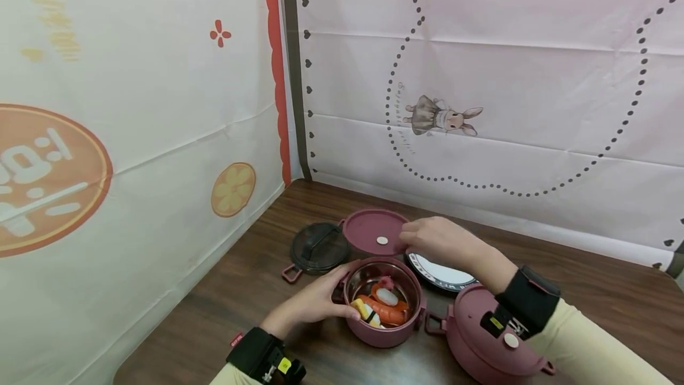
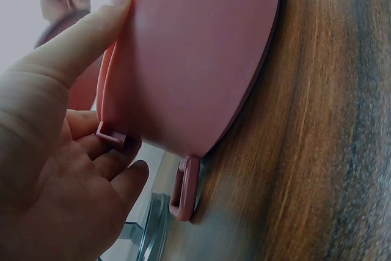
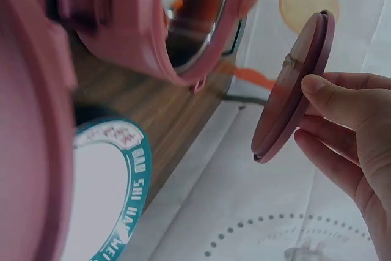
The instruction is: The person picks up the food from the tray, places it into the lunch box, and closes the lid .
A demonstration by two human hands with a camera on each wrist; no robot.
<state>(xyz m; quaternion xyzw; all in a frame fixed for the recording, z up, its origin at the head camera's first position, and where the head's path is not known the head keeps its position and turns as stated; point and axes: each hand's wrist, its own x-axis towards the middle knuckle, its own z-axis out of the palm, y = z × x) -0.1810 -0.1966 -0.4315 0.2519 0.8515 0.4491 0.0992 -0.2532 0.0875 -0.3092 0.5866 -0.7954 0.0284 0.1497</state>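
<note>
pale yellow sleeves (image 1: 593,343) on both arms; a black wrist strap (image 1: 526,299) with a camera unit on each, yellow-marked.

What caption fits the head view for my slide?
Left hand steadies the open pink pot of toy food while the right hand holds its pink lid above.

Your open pot (image 1: 383,312) sits in front, with food (image 1: 382,305) in it. Behind it lie a plate (image 1: 440,273) and a glass lid (image 1: 319,247). To its right stands a closed pot (image 1: 483,337).
</note>
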